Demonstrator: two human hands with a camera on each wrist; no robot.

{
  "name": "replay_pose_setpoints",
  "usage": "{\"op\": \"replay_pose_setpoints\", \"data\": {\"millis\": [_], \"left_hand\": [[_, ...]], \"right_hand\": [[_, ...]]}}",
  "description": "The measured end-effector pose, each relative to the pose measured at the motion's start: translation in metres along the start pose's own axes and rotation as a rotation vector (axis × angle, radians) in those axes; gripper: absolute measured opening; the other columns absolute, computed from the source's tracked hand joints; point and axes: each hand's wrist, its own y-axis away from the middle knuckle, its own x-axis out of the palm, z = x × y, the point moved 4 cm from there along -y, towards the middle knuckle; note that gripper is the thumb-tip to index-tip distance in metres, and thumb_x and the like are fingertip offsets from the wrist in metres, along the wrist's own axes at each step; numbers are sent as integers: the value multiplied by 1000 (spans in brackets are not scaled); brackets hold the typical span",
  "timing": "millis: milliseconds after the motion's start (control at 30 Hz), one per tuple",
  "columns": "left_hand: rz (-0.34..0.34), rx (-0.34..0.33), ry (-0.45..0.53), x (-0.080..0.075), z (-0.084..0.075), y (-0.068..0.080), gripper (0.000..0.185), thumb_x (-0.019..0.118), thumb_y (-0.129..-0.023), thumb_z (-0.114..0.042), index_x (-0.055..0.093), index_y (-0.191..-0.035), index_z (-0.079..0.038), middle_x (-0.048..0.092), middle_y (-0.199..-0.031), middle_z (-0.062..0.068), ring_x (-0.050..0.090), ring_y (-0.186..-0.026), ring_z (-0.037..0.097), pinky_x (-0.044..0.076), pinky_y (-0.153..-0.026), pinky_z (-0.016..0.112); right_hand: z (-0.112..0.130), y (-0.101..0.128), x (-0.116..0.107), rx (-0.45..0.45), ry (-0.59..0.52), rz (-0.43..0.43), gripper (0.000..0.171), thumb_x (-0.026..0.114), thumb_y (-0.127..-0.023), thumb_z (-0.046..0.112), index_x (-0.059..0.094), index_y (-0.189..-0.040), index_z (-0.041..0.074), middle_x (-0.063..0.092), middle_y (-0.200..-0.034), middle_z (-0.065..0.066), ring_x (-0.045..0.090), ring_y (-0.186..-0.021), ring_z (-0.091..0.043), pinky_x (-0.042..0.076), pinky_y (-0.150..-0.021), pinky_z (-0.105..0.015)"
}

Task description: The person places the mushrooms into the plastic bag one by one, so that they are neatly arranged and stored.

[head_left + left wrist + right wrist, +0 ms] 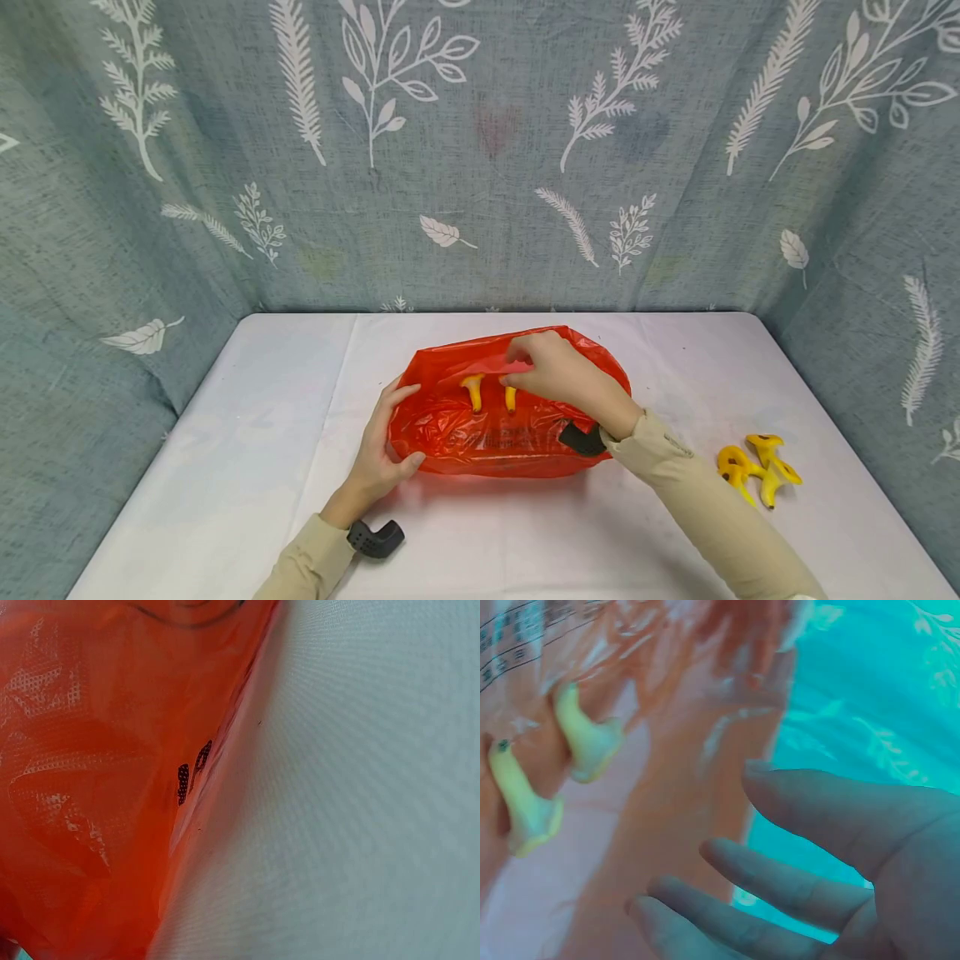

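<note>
An orange plastic bag (480, 437) lies open on the white table (247, 433). My left hand (382, 442) grips the bag's left end, thumb on the near side and fingers on the far side. My right hand (551, 371) reaches into the bag's mouth near the far rim. In the right wrist view the right hand's fingers (780, 889) are spread and hold nothing. Two yellow pieces (473, 392) (510, 398) lie inside the bag, just left of that hand; they also show through the film as yellow pieces (589, 735) (521, 806). The left wrist view shows only bag film (90, 787) and the tablecloth (360, 787).
Two more yellow pieces (757, 471) with dark spots lie on the table at the right. A leaf-patterned curtain (480, 167) closes in the back and both sides. Black wrist mounts (375, 537) sit on both forearms.
</note>
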Motion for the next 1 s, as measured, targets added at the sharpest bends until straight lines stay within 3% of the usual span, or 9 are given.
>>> {"op": "replay_pose_setpoints", "data": {"millis": [400, 633, 767, 1000], "left_hand": [[2, -11, 9, 0, -1, 2, 79, 74, -75, -30, 44, -139, 6, 37, -150, 23, 39, -136, 32, 34, -111, 32], [0, -2, 12, 1, -1, 1, 80, 74, -78, -37, 44, -139, 6, 37, -150, 24, 38, -137, 34, 33, -112, 32], [4, -4, 14, 1, -1, 0, 80, 74, -79, -37, 44, -139, 5, 37, -150, 24, 39, -136, 33, 34, -111, 32], [6, -9, 14, -1, -1, 1, 79, 74, -77, -32, 44, -138, 8, 37, -150, 23, 40, -136, 32, 37, -110, 34]], "right_hand": [[-5, 36, -23, -88, -165, -159, 19, 72, -91, 21, 72, -106, 9, 71, -106, -4, 66, -103, -24, 54, -87, -42], [-26, 56, -39, -130, -349, -302, 15, 72, -91, 16, 73, -106, 12, 71, -106, -2, 68, -100, -17, 57, -84, -36], [-41, 64, -46, -204, -415, -375, 16, 71, -91, 10, 74, -106, 12, 72, -105, -2, 67, -99, -15, 56, -85, -31], [-69, 80, -56, -340, -486, -493, 18, 62, -91, -9, 72, -105, -3, 70, -104, -20, 67, -97, -25, 57, -81, -27]]}}
